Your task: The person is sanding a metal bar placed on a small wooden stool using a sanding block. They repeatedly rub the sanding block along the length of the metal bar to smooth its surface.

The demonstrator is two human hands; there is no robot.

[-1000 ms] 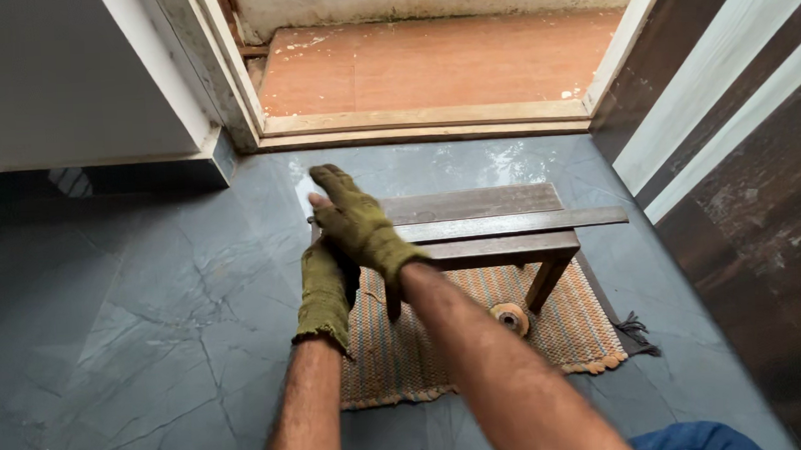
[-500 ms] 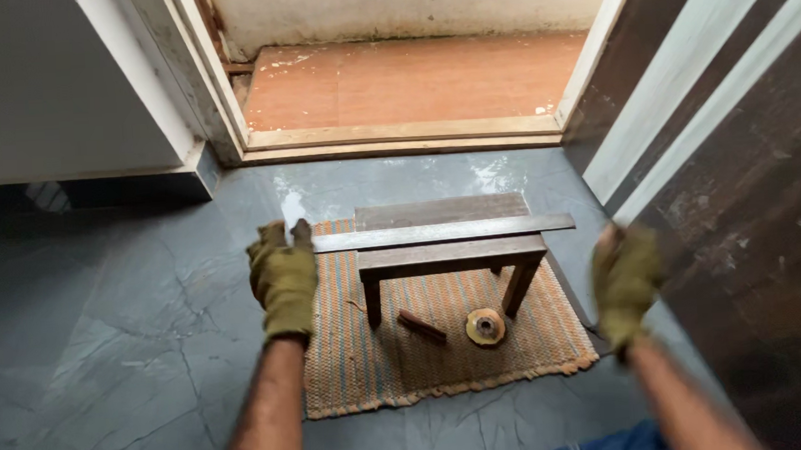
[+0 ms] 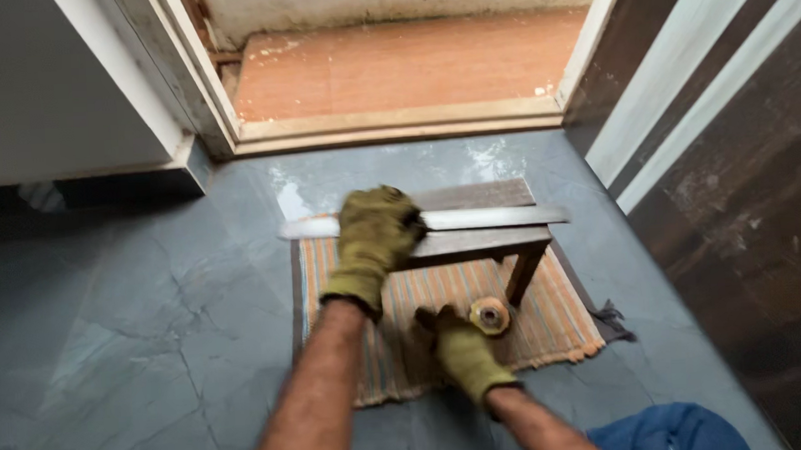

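A low dark wooden stool (image 3: pixel 511 243) stands on a striped orange mat (image 3: pixel 552 322). A long pale grey plank (image 3: pixel 501 217) lies across the stool's top. My left hand (image 3: pixel 378 231), in an olive work glove, lies blurred over the plank's left part with its fingers curled on it. My right hand (image 3: pixel 462 351), also gloved, is down on the mat under the stool's front, just left of a small round roll (image 3: pixel 490 315). Its fingers cover whatever lies beneath them.
The grey tiled floor (image 3: pixel 150 320) runs to a doorway with a pale wooden threshold (image 3: pixel 395 125) and a reddish floor beyond. A white wall stands at the left and a dark panelled door (image 3: pixel 746 189) at the right. My blue trouser knee (image 3: pixel 667 435) shows at the bottom.
My left hand slid right along the plank from its left end. My right hand came in from the far right and dropped to the mat beside the roll.
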